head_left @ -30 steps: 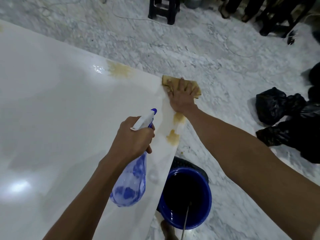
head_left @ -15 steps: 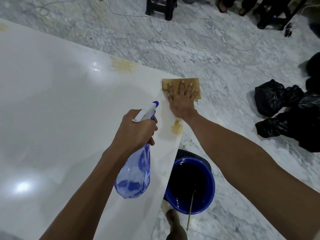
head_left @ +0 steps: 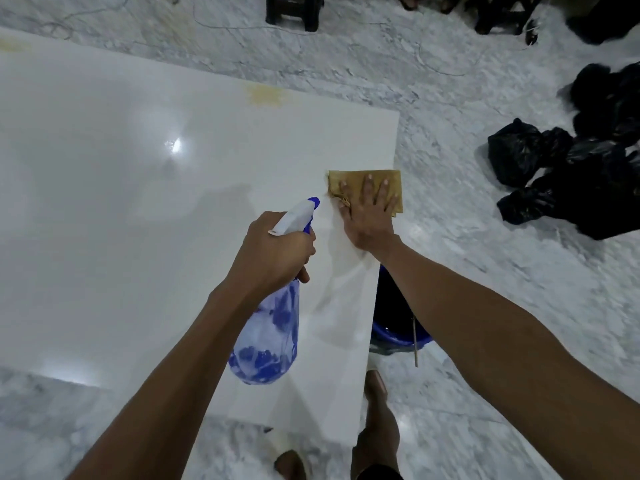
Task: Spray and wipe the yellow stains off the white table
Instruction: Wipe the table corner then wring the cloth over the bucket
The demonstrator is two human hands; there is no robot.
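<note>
My right hand [head_left: 369, 216] lies flat with fingers spread on a tan cloth [head_left: 394, 192] at the right edge of the white table [head_left: 121, 202]. My left hand [head_left: 273, 251] grips the neck of a clear blue spray bottle [head_left: 266, 341], its white nozzle pointing up toward the cloth. A wet smear runs along the table edge below the cloth. A pale yellow stain [head_left: 265, 95] sits at the far edge of the table. Another faint yellow stain [head_left: 14, 45] shows at the far left corner.
A blue bucket [head_left: 398, 336] of dark water with a stick in it stands on the marble floor under the table's right edge. Black plastic bags [head_left: 568, 171] lie at the right. Dark stools [head_left: 294, 12] stand at the top. My feet are below the table.
The cloth under my right hand has moved nearer along the table edge, and the yellow blotches near the edge are gone, leaving a wet smear. The view has tilted down.
</note>
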